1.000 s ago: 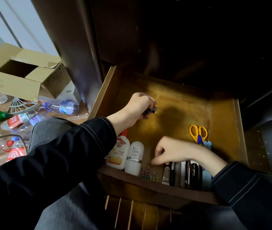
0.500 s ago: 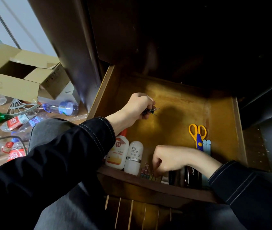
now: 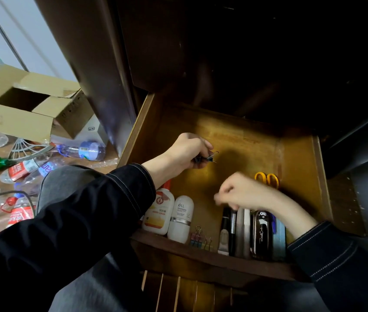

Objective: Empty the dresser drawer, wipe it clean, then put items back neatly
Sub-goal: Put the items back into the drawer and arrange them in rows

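Restocking is judged to be the step in hand: the drawer (image 3: 257,143) floor is mostly bare, and things are lined up along its front wall. Glue (image 3: 158,210) and a white bottle (image 3: 182,218) are laid side by side at front left. Coloured clips (image 3: 197,238) are set just beside them, then pens (image 3: 230,224) and a black case (image 3: 260,235). Scissors (image 3: 266,180) are seen behind the row, partly hidden by the right wrist.

The left hand (image 3: 189,152) is held over mid-drawer, fingers (image 3: 202,147) curled tight round a bunch of dark clips (image 3: 211,156), wire handles sticking out. The right hand (image 3: 241,192) is blurred above the pens, between the row and the left hand. Its fingers are curled, but whether anything is pinched cannot be told.

Next move, as judged: a dark clip is to be taken from the bunch and set down by the coloured clips. A fine pinch is called for, since the gap between white bottle and pens is narrow and neighbours could be knocked askew.
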{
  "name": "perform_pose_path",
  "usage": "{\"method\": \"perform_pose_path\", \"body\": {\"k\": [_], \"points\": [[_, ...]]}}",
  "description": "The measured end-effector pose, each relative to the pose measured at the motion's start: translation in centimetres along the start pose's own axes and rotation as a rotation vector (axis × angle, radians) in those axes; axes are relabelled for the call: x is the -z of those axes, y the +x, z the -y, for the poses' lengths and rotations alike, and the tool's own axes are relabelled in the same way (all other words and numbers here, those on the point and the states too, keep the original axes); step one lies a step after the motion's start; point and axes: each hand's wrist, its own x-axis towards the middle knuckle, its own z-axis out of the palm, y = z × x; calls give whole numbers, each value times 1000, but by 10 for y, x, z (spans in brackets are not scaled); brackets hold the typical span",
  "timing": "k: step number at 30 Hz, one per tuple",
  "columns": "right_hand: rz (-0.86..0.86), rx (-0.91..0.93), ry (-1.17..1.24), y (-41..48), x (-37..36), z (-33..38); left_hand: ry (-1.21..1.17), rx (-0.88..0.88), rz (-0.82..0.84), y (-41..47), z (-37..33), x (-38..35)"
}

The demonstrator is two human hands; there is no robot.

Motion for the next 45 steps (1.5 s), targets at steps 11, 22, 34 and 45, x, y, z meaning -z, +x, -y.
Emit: {"method": "perform_pose_path", "body": {"k": [11,22,34,45], "points": [[-519,79,418,1,16,1,82,-48,162,-13,1,-7],[-83,-5,117,-5,13,-5,4,8,-51,-2,0,0],[296,159,-223,-3,-26,13,21,-22,-7,-2,1,-2],[324,173,-216,3,-34,7,21,-5,-21,-1,0,-2]]}}
